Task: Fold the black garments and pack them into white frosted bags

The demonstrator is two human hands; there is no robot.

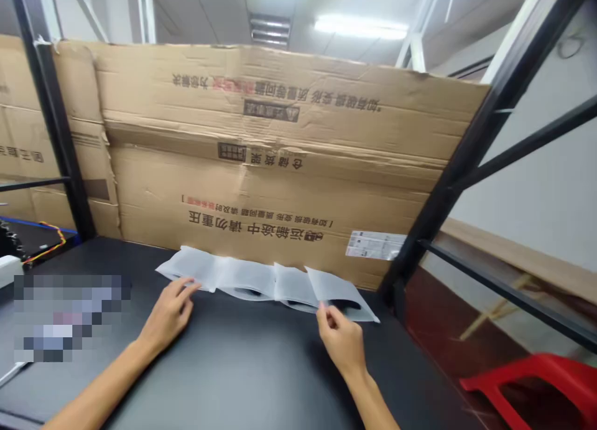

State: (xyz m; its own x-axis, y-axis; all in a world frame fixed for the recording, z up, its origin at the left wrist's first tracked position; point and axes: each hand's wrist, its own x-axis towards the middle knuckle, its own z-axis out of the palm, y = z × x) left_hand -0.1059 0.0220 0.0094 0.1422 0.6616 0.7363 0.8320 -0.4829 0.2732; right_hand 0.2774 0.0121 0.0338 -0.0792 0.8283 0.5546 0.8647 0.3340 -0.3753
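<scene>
Several frosted, translucent plastic bags stand in a row along the back of the black tabletop, overlapping at their sides. The rightmost bag [338,290] is tilted, with its lower edge gaping. My right hand [344,338] is closed, thumb and fingers pinching the near edge of this bag. My left hand [168,313] is by the leftmost bag [198,267], its fingers stretched loosely toward the lower edge; whether they touch it is hard to tell. Between them are two middle bags, one [247,275] partly open at the bottom and the other [295,285] next to the rightmost.
A cardboard sheet [270,187] with printed characters stands behind the tabletop [224,368]. Black metal posts [448,187] frame it. At left are a pixelated item [69,315], wires [51,231] and a white object [10,270]. A red chair [536,371] stands at lower right.
</scene>
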